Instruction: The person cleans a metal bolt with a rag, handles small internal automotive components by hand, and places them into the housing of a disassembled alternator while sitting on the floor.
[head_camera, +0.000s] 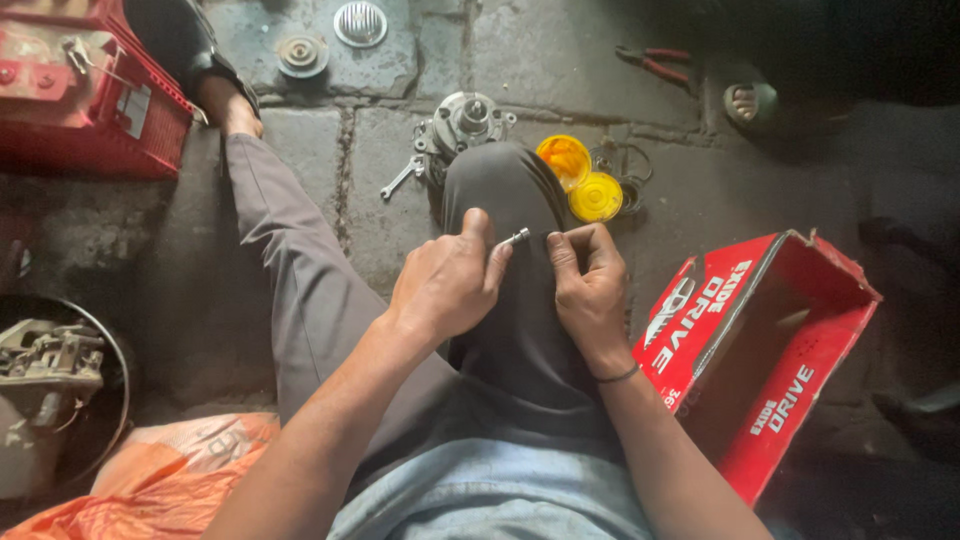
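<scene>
- A small metal bolt (515, 238) is pinched between thumb and forefinger of the left hand (447, 283), over the raised knee (500, 180), seemingly for steadiness
- The right hand (590, 290) is curled, fingertips pressed on the trouser cloth just beside the bolt; nothing can be seen gripped in it
- The metal assembly (462, 125) and two amber lenses (580, 180) are partly hidden behind the knee
- The inside of the red carton (760, 350) is too dark to be made out

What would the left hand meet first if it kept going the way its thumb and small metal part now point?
Most likely the right hand: the left hand points its small metal part up and right, toward the right fingertips just beside it over the raised knee. Depth is unclear.
</scene>
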